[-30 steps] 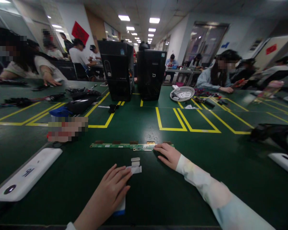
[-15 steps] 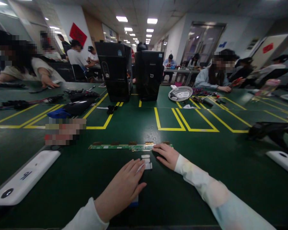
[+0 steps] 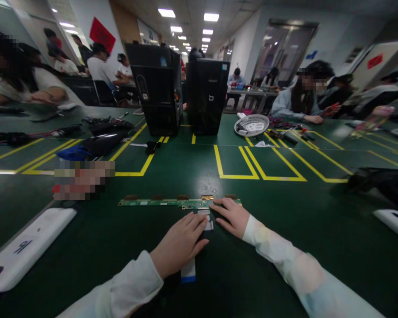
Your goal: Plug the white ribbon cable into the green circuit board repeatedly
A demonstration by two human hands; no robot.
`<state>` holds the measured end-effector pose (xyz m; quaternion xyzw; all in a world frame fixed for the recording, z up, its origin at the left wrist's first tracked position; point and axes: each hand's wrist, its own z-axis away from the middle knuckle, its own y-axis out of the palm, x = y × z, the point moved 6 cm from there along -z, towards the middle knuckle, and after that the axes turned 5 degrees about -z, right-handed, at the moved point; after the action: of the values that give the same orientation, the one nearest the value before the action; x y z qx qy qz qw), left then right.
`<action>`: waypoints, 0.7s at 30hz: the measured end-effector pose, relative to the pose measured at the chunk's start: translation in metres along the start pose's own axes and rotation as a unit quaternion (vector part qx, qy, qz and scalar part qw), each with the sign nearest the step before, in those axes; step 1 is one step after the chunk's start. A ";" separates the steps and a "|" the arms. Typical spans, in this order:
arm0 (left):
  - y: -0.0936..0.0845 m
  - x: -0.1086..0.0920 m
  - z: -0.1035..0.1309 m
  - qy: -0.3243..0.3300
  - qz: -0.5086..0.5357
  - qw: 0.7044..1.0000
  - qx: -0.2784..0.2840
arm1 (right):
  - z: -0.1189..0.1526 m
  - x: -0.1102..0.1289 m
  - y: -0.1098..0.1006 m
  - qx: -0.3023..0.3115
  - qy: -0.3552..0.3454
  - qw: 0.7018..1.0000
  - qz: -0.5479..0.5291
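A long, narrow green circuit board [image 3: 166, 203] lies across the table in front of me. My right hand [image 3: 230, 216] rests on its right part, fingers apart, with the fingertips near a gold-coloured strip on the upper edge. Below the board's middle, my left hand [image 3: 185, 243] lies over a white flat cable [image 3: 188, 270] with a blue end, which shows under the palm. The left fingertips touch the cable's white upper part [image 3: 208, 225], close to the board's lower edge. Those fingers are stretched out side by side, the thumb apart.
Two black computer towers [image 3: 205, 97] stand at the back. A white basket [image 3: 251, 126] and cables are to their right. White devices lie at the left [image 3: 29, 249] and right [image 3: 394, 223]. Yellow tape marks the green table [image 3: 272, 247]. Other people sit around.
My left hand has moved forward and slightly right, bringing the cable's white upper part up to the board's lower edge. More of the blue-ended part now shows. My right hand stays on the board.
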<state>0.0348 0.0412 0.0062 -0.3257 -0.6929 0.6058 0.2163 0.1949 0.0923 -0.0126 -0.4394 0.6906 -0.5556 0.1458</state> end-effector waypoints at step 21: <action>0.007 -0.004 0.003 -0.043 0.019 0.998 0.029 | -0.001 0.004 -0.002 -0.003 0.006 1.000 -0.006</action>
<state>0.0370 0.0368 -0.0012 -0.3065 -0.6769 0.6434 0.1843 0.1930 0.0903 -0.0091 -0.4404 0.6905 -0.5571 0.1370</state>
